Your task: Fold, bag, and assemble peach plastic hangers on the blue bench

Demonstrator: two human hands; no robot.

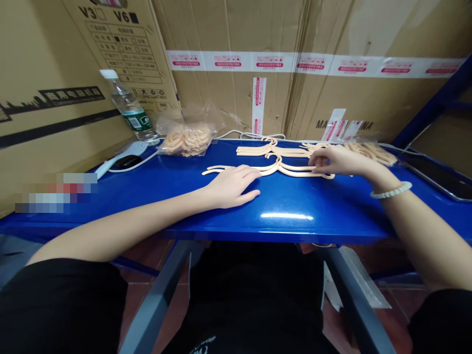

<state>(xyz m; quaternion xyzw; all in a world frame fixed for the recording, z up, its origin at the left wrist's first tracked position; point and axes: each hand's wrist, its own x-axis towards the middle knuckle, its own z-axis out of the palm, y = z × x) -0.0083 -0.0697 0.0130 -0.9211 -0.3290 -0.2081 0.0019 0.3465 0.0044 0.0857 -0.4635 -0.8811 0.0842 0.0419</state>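
A pale beige plastic hanger (283,169) lies flat on the blue shelf (287,211) in front of me. My left hand (232,186) rests flat on the hanger's left arm, fingers stretched out. My right hand (334,160) presses on the hanger's right arm, fingers curled down onto it. A bead bracelet (391,190) circles my right wrist. Just behind lies a second hanger (271,149) of the same colour.
At the back left stand a water bottle (131,109), a clear bag of beige hooks (188,137) and a white hairbrush (121,158). Another bag of parts (370,150) lies at the right, near a dark flat device (438,178). Cardboard boxes (258,64) wall the back.
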